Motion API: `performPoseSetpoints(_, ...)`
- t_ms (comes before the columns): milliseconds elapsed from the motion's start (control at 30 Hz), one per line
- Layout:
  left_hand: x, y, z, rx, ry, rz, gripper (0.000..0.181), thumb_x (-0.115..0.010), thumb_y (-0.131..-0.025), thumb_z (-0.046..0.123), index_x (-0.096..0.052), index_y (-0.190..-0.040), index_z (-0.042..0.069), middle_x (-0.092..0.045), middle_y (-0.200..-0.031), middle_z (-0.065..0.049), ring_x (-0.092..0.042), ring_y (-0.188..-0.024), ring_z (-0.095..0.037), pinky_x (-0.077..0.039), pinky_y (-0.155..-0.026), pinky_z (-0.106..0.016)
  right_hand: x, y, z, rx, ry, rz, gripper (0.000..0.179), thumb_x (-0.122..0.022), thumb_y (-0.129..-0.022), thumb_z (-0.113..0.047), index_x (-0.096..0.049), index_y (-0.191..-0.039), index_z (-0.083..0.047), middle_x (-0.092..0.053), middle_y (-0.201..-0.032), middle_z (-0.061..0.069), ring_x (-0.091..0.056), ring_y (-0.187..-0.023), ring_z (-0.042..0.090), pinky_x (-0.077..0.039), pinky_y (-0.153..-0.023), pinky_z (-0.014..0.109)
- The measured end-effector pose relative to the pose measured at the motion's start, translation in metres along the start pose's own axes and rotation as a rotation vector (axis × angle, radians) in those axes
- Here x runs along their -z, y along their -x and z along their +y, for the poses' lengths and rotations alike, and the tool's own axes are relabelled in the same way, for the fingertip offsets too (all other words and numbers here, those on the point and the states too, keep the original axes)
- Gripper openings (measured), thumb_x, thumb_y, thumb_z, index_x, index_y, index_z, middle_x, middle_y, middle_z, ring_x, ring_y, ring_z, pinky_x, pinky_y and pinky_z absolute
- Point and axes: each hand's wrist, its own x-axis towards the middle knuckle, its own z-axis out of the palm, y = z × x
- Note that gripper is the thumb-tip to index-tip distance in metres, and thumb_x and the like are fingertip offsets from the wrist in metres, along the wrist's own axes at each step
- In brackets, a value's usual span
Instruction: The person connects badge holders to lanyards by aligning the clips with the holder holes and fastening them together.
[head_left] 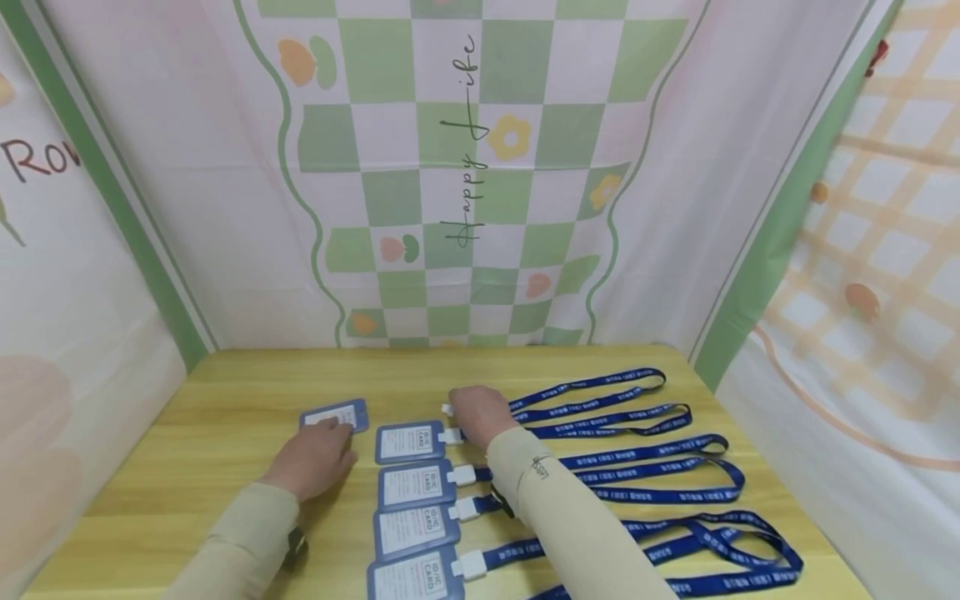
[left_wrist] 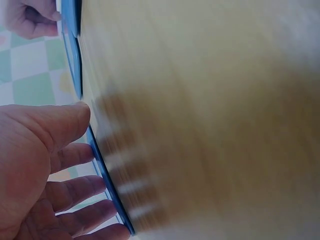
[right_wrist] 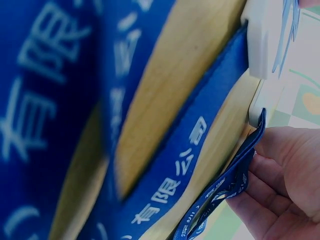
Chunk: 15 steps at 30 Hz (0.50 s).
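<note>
A blue-framed ID card holder lies alone on the left of the table. My left hand rests on its near part, fingers extended; in the left wrist view the fingertips meet the holder's blue edge. Farther right, my right hand pinches the farthest blue lanyard close to its white clip. The right wrist view shows thumb and fingers around the folded blue strap. The loop of this lanyard trails right along the table.
Several more card holders line up in a column at mid-table, joined by white clips to blue lanyards that stretch right. Some straps pass under my right forearm. A patterned curtain hangs behind the wooden table.
</note>
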Motion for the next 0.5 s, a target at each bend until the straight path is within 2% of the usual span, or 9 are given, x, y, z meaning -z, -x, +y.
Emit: performPoseSetpoints(500, 0.0015, -0.0010, 0.0038, -0.008, -0.008, -0.011, 0.047, -0.066, -0.100, 0.026, -0.063, -0.135, -0.004, -0.059, -0.142, -0.030, -0.056, -0.131, -0.051, -0.047, -0.111, -0.066, 0.0009, 0.0000, -0.0005, 0.001, 0.010, -0.004, 0.007, -0.065, -0.101, -0.010, -0.069, -0.100, -0.015, -0.073, -0.093, 0.002, -0.070, -0.089, 0.018, -0.063, -0.081, 0.033)
